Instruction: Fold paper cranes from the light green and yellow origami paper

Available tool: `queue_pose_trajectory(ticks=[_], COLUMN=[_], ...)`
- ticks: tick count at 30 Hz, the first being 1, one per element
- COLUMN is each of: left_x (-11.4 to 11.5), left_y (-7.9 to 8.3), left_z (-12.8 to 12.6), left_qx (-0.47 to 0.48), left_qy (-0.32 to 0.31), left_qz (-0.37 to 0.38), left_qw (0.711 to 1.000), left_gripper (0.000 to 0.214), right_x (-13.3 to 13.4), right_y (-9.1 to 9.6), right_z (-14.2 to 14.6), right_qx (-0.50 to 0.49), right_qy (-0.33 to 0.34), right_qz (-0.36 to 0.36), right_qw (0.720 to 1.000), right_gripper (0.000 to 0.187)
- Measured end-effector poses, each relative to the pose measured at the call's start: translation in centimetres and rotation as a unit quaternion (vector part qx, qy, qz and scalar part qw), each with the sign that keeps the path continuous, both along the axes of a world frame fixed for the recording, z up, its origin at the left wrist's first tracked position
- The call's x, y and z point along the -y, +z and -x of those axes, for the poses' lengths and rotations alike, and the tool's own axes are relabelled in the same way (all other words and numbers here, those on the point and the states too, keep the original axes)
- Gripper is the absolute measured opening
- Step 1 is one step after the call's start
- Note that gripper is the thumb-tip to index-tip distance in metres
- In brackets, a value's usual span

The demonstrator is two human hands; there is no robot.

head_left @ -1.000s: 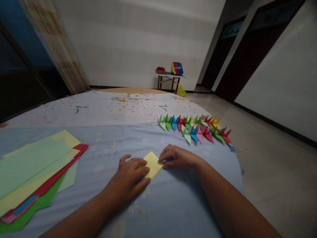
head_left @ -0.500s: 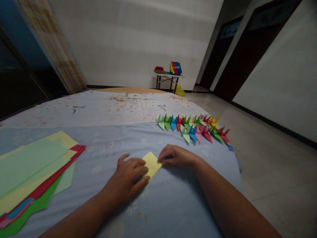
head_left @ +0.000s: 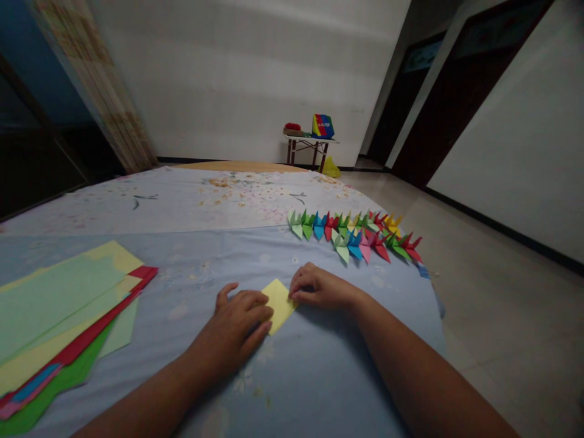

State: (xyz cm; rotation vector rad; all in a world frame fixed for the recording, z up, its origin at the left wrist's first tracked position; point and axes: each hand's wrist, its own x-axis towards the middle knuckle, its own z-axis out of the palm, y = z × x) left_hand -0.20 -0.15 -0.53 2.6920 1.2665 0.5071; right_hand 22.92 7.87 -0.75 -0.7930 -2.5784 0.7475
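Observation:
A small folded square of yellow paper (head_left: 278, 304) lies on the blue cloth, turned like a diamond. My left hand (head_left: 241, 322) rests over its left side, fingers spread and pressing it down. With thumb and forefinger pinched together, my right hand (head_left: 314, 287) grips the paper's right corner. The pinched edge is partly hidden behind the fingertips. Beyond my right hand stand two rows of folded paper cranes (head_left: 365, 244) in green, blue, red, pink and yellow.
A stack of coloured paper sheets (head_left: 59, 304) lies at the left of the table. The light blue tablecloth (head_left: 347, 371) covers the near part, a white flowered cloth (head_left: 182, 201) the far part. Against the wall stands a small table (head_left: 312, 141) bearing a colourful box (head_left: 323, 125).
My right hand has shifted very slightly left and up at the paper's right corner. My left hand stays almost in place, its thumb drawn a little left.

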Motion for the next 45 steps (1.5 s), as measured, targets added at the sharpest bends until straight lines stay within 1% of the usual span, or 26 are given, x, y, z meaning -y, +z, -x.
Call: queue_pose_trajectory(ticks=[7,11,20,25,29,30,32,35,41,45], left_x=[-0.1,-0.3,-0.6,-0.8,-0.8,-0.8,-0.8,-0.9,-0.9,-0.6], left_y=[0.1,0.1,-0.3,-0.1,-0.4,-0.5,-0.8,-1.1,-0.9,-0.7], left_z=[0.0,0.0,0.1,0.2,0.2,0.3,0.4,0.4,0.2,0.1], left_qx=[0.001,0.010,0.012,0.017,0.041,0.047,0.049,0.027,0.001,-0.011], left_qy=[-0.001,-0.024,-0.069,-0.083,-0.063,-0.060,-0.066,-0.086,-0.087,-0.082], left_qz=[-0.008,0.012,0.033,0.053,0.062,0.062,0.056,0.044,0.032,0.011], left_qw=[1.000,1.000,0.997,0.995,0.995,0.995,0.995,0.995,0.996,0.997], left_gripper=[0.020,0.017,0.017,0.014,0.010,0.011,0.021,0.028,0.023,0.023], right_x=[0.5,0.6,0.7,0.7,0.7,0.8,0.8,0.7,0.8,1.0], right_y=[-0.5,-0.8,-1.3,-1.6,-1.6,-1.7,-1.7,-1.7,-1.6,-1.4], right_z=[1.5,2.1,3.2,3.6,3.7,3.7,3.6,3.6,3.7,3.8], right_qx=[0.004,0.016,0.036,0.054,0.057,0.058,0.060,0.063,0.068,0.074], right_qy=[-0.038,-0.068,-0.109,-0.115,-0.114,-0.113,-0.112,-0.113,-0.117,-0.114], right_qz=[-0.023,-0.028,-0.058,-0.084,-0.091,-0.093,-0.094,-0.092,-0.088,-0.101], right_qw=[0.999,0.997,0.992,0.988,0.988,0.988,0.988,0.987,0.987,0.986], right_gripper=[0.011,0.011,0.009,0.010,0.010,0.010,0.010,0.009,0.009,0.010])
